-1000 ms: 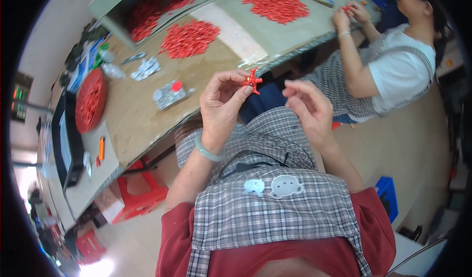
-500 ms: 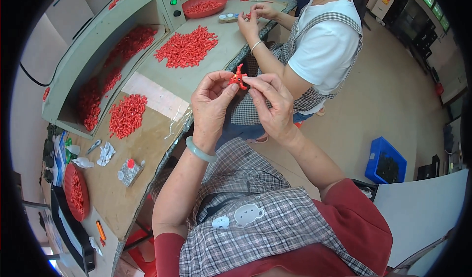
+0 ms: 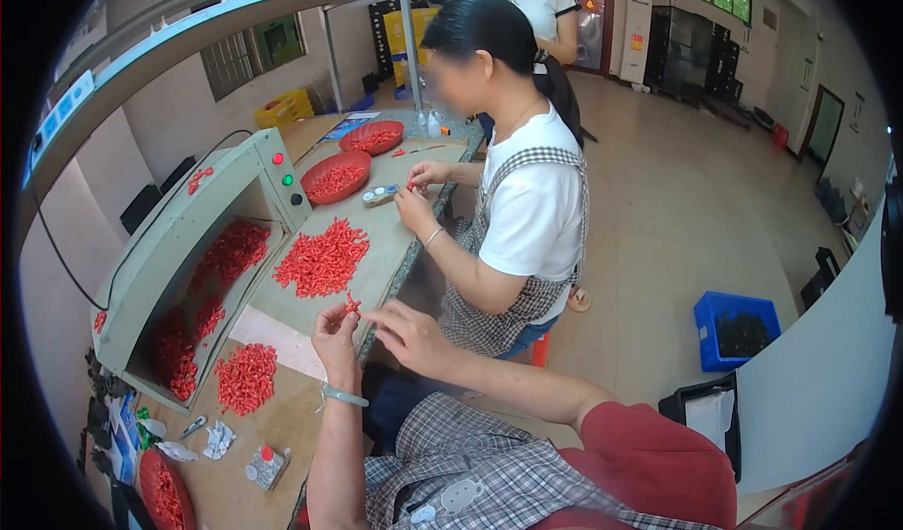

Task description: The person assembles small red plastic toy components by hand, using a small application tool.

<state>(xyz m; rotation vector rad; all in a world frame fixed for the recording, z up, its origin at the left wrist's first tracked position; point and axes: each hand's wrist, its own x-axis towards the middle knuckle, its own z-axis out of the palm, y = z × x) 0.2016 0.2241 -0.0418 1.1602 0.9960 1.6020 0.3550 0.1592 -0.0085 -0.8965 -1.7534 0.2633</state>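
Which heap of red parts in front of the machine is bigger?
The heap of red parts beyond the pale strip, nearer the seated co-worker; the smaller heap lies on the strip's near side.

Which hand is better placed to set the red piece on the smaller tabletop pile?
Probably the left hand: it pinches the red piece and is nearer that smaller pile; the right hand lies farther off.

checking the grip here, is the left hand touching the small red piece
Touching: the head view shows the left hand pinching the small red piece at its thumb and fingertips, part of it sticking up above them.
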